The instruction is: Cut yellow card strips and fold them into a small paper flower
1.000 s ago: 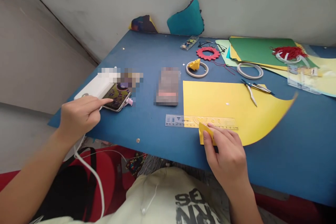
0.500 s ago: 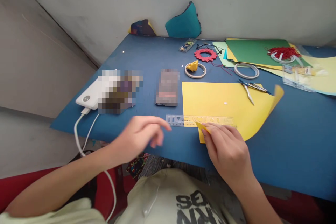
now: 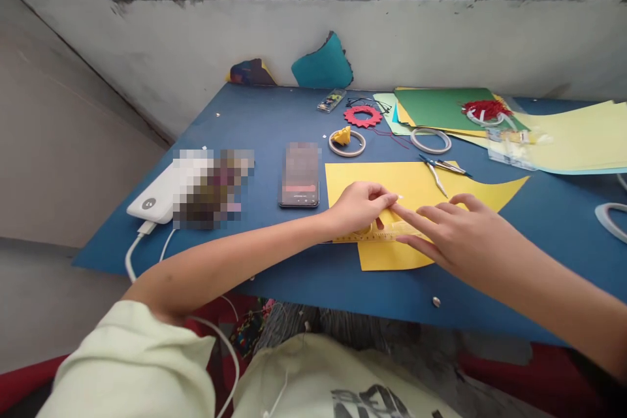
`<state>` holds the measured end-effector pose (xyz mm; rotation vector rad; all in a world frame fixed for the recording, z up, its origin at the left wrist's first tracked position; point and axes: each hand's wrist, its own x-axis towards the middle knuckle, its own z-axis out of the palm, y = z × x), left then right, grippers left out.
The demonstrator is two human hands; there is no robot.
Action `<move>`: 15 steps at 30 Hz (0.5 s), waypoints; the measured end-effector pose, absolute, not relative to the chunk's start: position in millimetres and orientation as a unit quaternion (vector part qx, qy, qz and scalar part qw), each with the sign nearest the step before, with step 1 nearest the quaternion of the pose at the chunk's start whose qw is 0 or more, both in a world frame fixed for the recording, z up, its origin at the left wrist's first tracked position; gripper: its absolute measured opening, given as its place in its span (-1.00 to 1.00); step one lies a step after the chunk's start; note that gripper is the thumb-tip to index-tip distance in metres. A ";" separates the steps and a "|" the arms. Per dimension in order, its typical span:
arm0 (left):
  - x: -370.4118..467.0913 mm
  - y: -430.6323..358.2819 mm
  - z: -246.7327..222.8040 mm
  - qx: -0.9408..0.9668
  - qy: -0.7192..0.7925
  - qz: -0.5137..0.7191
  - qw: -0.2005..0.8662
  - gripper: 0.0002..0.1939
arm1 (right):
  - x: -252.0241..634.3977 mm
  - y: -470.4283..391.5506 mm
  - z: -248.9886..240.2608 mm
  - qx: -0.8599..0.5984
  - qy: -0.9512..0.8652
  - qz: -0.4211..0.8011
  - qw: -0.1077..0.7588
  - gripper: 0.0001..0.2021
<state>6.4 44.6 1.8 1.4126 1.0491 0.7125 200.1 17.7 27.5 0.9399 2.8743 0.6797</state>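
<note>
A yellow paper sheet [image 3: 343, 176] lies on the blue table, and a clear ruler [image 3: 353, 236] rests across its lower part. Above the ruler, my left hand [image 3: 360, 208] has its thumb and fingers closed in a pinch; whatever is in them is hidden or too small to name. From the right my right hand [image 3: 455, 228] reaches over the sheet, fingers apart, its index fingertip meeting the left fingertips. Its thumb lies over the ruler's right part. A pair of compasses [image 3: 435, 176] lies on the sheet just beyond my right hand.
Left of the sheet are a phone [image 3: 300, 176] and a white power bank [image 3: 154, 199] with a cable. Behind lie a tape roll [image 3: 362, 147] with a yellow folded piece, another tape roll [image 3: 431, 140], a red paper ring [image 3: 362, 116] and green paper [image 3: 441, 104].
My right hand has let go of the folded paper edge, and the sheet lies flatter. My left hand has moved right, over the sheet, and pinched. The view has tilted up.
</note>
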 end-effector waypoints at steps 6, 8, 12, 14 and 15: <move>0.9 42.7 2.1 0.597 0.486 0.351 0.534 -0.74 | 157.2 48.8 68.5 0.306 0.935 0.078 0.158 -0.83; -5.0 45.8 2.0 0.592 0.497 0.370 0.514 -0.71 | 135.7 55.0 76.7 0.324 0.931 0.089 0.146 -0.80; -17.9 55.2 2.7 0.600 0.514 0.410 0.456 -0.73 | 122.6 61.7 60.9 0.297 0.943 0.149 -0.010 -0.80; -23.0 57.5 4.6 0.616 0.523 0.421 0.413 -0.73 | 130.0 62.9 42.3 0.289 0.936 0.193 -0.064 -0.74; -24.9 57.6 5.8 0.628 0.525 0.422 0.390 -0.73 | 135.1 63.1 33.0 0.285 0.930 0.214 -0.090 -0.74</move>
